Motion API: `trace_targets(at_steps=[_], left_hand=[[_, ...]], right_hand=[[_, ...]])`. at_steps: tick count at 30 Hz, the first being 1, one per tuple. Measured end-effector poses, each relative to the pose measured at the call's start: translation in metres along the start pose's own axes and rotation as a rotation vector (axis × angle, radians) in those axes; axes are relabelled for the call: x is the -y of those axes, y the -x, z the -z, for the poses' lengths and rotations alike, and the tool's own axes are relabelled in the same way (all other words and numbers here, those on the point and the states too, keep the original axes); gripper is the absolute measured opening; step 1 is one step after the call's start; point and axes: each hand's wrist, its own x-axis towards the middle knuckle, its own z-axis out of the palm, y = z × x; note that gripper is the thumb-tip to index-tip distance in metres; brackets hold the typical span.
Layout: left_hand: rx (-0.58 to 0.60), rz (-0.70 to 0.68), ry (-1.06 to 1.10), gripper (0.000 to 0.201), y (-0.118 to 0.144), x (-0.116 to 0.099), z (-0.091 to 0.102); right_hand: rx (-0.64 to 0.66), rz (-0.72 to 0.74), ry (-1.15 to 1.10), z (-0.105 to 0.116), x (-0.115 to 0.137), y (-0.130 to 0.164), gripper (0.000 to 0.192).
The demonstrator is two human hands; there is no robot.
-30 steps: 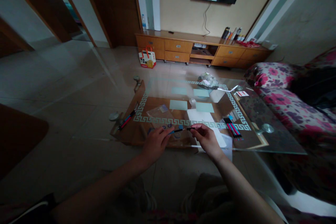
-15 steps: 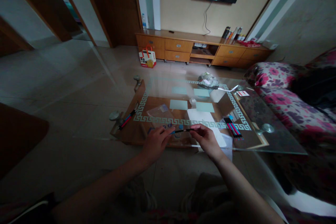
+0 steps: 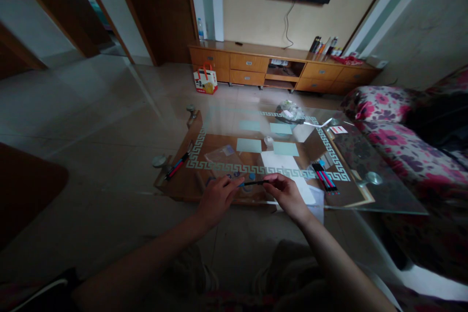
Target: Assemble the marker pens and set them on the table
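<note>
Between my two hands, a thin black pen (image 3: 252, 183) with a blue end is held level over the near edge of the glass table (image 3: 395, 200). My left hand (image 3: 216, 201) is closed on the blue end. The fingers of my right hand (image 3: 287, 194) pinch the dark tip end. Beyond my left hand lies a clear plastic sleeve (image 3: 222, 156). Several pens with black, pink and blue parts (image 3: 324, 179) lie side by side right of my right hand. More pens (image 3: 177, 166) rest at the table's left edge.
White paper (image 3: 272, 160) is near my right hand. A crumpled clear plastic bag (image 3: 289, 111) and a red-and-white card (image 3: 338, 130) lie farther back. A flowered sofa (image 3: 413, 156) flanks the right side. A paper bag (image 3: 205, 81) stands before the wooden cabinet (image 3: 246, 63).
A small pale gap near the pen's right end has closed, as my right hand has shifted slightly left. My left hand stays in place.
</note>
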Motion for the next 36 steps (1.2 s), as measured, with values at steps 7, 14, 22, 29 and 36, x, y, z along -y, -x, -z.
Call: trace_targets(at_steps=[7,14,22,29,36], left_hand=[[-0.003,-0.023,0.004,0.038,0.001,0.001,0.0],[-0.021,-0.022,0.004,0.036,0.001,-0.001,-0.002],[0.02,-0.041,-0.013,0.029,0.002,-0.001,-0.001],[0.025,-0.091,-0.017,0.029,0.003,0.0,-0.002],[0.003,-0.108,-0.003,0.033,0.006,-0.002,-0.004]], right_hand=[[0.009,0.003,0.059,-0.002,0.0,0.001,0.029],[0.022,0.0,0.074,-0.003,-0.002,0.001,0.027],[0.093,0.001,0.096,-0.006,-0.011,0.001,0.028],[0.124,0.004,0.124,-0.009,-0.013,0.002,0.026],[0.133,-0.029,0.129,-0.013,-0.005,0.005,0.026]])
